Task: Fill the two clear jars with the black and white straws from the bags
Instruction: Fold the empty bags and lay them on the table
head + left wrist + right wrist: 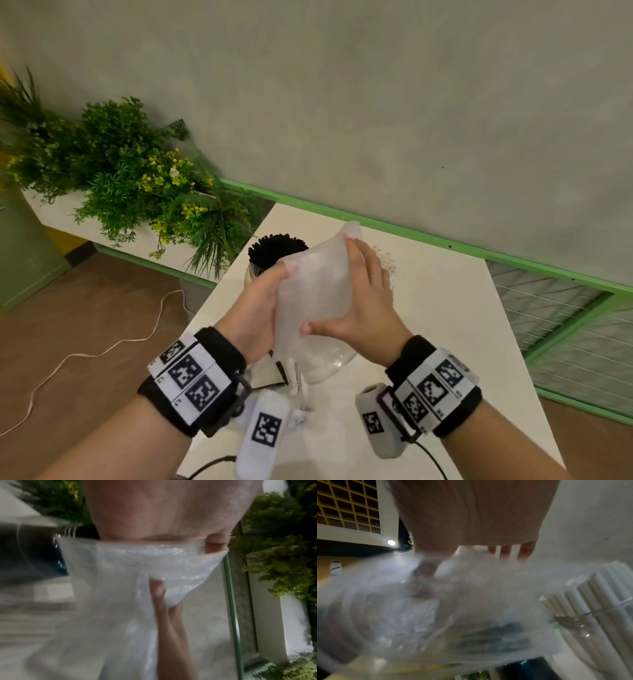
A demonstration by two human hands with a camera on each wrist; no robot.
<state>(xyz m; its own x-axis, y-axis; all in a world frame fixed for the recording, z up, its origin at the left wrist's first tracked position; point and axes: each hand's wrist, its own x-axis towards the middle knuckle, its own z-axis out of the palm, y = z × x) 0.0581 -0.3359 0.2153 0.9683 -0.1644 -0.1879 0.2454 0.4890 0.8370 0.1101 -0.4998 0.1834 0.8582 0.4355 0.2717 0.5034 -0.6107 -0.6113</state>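
Both hands hold a crinkled, translucent plastic bag (pixel 311 301) upright above the white table (pixel 445 325). My left hand (pixel 260 308) grips its left side, thumb on the front. My right hand (pixel 366 301) grips the right side, fingers at the top corner and thumb low on the front. The wrist views show the bag (pixel 120 568) (pixel 436 601) blurred, and I cannot tell its contents. Behind the bag stands a clear jar of black straws (pixel 275 251). White straws (pixel 599 601) stand in a clear jar beside my right hand, mostly hidden in the head view.
More crumpled clear plastic (pixel 291 377) lies on the table under my wrists. Leafy plants (pixel 137 178) in a white planter stand to the left. A green rail (pixel 411 233) and grey wall run behind. A white cable (pixel 102 353) trails over the floor at left.
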